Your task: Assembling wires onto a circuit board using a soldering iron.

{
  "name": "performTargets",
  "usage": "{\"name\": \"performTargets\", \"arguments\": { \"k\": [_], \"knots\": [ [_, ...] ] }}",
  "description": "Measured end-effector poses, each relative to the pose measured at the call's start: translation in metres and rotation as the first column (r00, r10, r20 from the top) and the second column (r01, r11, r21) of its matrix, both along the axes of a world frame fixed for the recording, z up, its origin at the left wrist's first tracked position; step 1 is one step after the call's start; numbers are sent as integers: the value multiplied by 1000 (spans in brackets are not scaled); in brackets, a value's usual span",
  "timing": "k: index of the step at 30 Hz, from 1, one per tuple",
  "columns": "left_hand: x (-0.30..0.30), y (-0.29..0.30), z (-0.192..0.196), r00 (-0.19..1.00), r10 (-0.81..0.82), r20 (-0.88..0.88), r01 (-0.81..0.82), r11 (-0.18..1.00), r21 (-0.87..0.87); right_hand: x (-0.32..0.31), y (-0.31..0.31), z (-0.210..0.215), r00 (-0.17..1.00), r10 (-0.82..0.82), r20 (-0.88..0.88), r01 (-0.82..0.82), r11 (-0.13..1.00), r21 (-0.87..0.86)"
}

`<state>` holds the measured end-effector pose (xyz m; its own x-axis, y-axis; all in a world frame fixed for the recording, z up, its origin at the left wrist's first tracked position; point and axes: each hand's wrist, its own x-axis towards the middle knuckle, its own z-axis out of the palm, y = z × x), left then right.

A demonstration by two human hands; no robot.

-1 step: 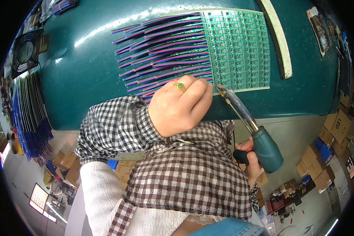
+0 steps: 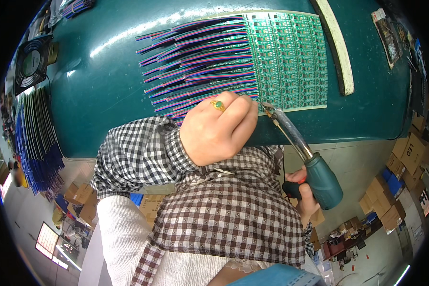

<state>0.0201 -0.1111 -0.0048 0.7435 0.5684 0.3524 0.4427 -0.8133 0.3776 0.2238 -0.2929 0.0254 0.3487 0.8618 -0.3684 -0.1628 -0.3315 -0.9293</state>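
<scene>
My left hand (image 2: 219, 126), with a ring on one finger, is curled closed over the near corner of the wire rows. Its fingertips are hidden, so what they pinch does not show. Multicoloured wires (image 2: 195, 62) run left from a panel of green circuit boards (image 2: 291, 62); some pass under that hand. A soldering gun (image 2: 324, 181) with a green body and a metal barrel is gripped in my right hand (image 2: 307, 200), fingers around its dark handle. The gun's tip meets the panel's near left corner, just right of my left fingers.
A pale curved strip (image 2: 336, 47) lies right of the panel on the green table (image 2: 100, 105). A black fan (image 2: 32, 64) stands at the left edge, with a hanging bundle of wires (image 2: 38, 143) nearer. Cardboard boxes (image 2: 386, 190) are on the floor at right.
</scene>
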Motion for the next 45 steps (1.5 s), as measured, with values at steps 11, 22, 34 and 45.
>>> {"name": "performTargets", "arguments": {
  "k": [11,22,34,45],
  "knots": [
    [0,0,1,1000,-6,-13,5,1000,-3,-2,1,1,1000,-4,17,4,999,-48],
    [0,0,1,1000,-7,-23,6,1000,-13,-4,7,7,996,-69,55,73,995,-67],
    [0,0,1,1000,-10,-13,11,1000,7,-3,2,3,999,-41,31,41,999,-1],
    [1,-3,-6,1000,1,0,-1,997,83,0,-2,0,1000,-7,-28,7,1000,-1]
  ]
}}
